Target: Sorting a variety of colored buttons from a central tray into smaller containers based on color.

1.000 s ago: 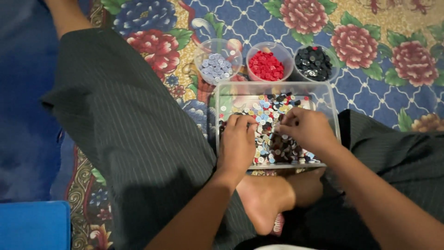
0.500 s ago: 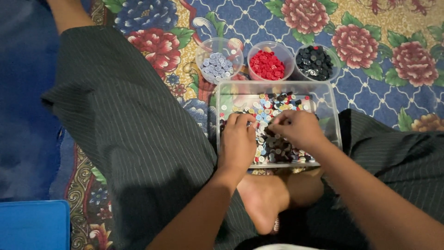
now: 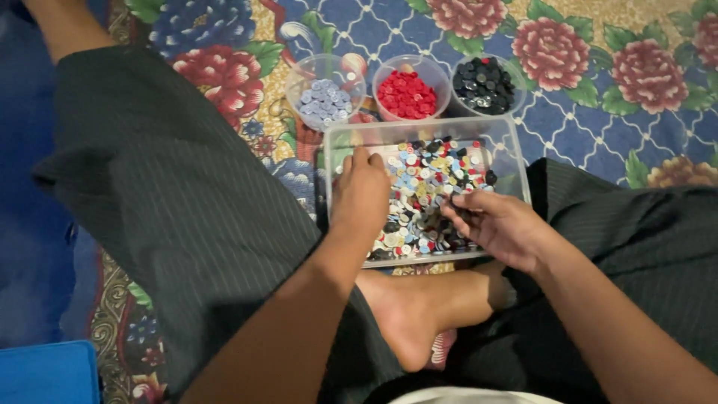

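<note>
Since the earlier frame the left hand [image 3: 360,196] has slid forward along the left side of the clear tray [image 3: 505,142], and the right hand [image 3: 499,224] has pulled back toward its near right corner. The left hand lies flat, palm down, fingers together on the mixed buttons [image 3: 428,179]. The right hand's fingers curl loosely, tips close together over the dark buttons; whether they pinch one I cannot tell. Beyond the tray stand three cups: pale blue buttons [image 3: 324,99], red buttons [image 3: 406,94], black buttons [image 3: 485,84]. The risk, I judge: the left hand's weight could tip the tray, resting partly by the bare foot [image 3: 419,310], and scatter buttons across the flowered rug [image 3: 598,67], where they would hide.
</note>
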